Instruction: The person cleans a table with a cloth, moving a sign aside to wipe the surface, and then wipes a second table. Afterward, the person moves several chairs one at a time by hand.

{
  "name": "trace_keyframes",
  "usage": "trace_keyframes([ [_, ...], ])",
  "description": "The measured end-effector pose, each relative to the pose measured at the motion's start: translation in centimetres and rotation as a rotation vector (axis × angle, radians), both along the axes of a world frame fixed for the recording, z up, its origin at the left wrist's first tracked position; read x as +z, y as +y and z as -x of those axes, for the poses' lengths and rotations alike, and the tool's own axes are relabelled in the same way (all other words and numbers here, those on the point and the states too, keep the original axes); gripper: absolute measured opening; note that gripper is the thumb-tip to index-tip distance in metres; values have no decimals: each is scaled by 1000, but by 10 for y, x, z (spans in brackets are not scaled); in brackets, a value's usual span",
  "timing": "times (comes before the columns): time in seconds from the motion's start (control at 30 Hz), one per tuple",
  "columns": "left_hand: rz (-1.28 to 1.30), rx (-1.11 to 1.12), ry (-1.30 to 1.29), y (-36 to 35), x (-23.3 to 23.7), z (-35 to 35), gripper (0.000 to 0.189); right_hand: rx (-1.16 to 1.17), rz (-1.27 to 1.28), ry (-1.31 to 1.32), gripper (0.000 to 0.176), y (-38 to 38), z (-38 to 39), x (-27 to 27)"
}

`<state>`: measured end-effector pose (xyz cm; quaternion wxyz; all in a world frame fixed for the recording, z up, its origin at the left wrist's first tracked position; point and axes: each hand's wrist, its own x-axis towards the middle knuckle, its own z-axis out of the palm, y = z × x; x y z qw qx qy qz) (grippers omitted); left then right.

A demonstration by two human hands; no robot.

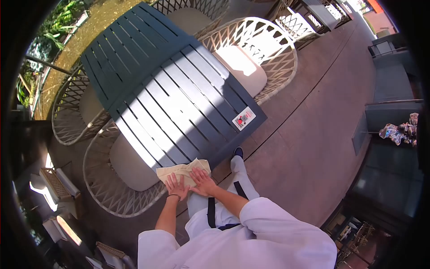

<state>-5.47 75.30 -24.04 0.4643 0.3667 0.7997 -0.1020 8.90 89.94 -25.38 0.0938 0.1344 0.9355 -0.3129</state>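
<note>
A beige cloth (166,172), folded and a little crumpled, lies at the near corner of the dark slatted table (224,103). My left hand (177,186) rests flat on the cloth with its fingers spread and a dark band at the wrist. Just to its right, my right hand (203,182) also lies on the cloth, fingers stretched out and apart. The two hands nearly touch at the thumbs. Nothing is gripped in either one. Along the table's right end lies a white card (244,118) with red and black print.
Wicker chairs with pale cushions flank the table: one chair (130,166) is close on the left, another (251,62) at the upper right. A second slatted table (130,40) adjoins the far side. Paved floor (304,134) extends right; dark benches (389,85) line the far right.
</note>
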Motion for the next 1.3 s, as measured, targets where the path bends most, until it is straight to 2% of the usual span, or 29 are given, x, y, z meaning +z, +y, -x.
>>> trace_keyframes([
  [0.13,-51,127,114,11,-1,-26,81,157,19,126,80,30,-3,-1],
  [0.23,-82,343,227,45,-10,-57,80,212,45,232,74,73,3,9],
  [0.3,-112,363,251,85,-10,-70,83,184,59,262,71,119,0,10],
  [0.43,-178,338,227,177,-4,-91,89,168,-108,226,63,218,-14,14],
  [0.6,-325,309,298,260,-8,-101,86,175,-164,227,61,305,-26,18],
  [0.67,-473,318,450,262,0,-107,77,193,-171,247,61,312,-25,19],
  [0.73,-443,292,394,254,17,-88,72,200,-154,254,62,314,-22,23],
  [0.77,-430,274,356,248,17,-79,69,198,-147,248,62,314,-21,23],
  [0.87,-611,202,532,238,-5,-79,63,229,-167,253,63,316,-12,23],
  [1.03,-583,181,535,238,2,-67,64,268,-183,260,64,314,14,22],
  [1.3,-604,222,515,236,1,-69,64,285,-228,246,65,313,12,22],
])
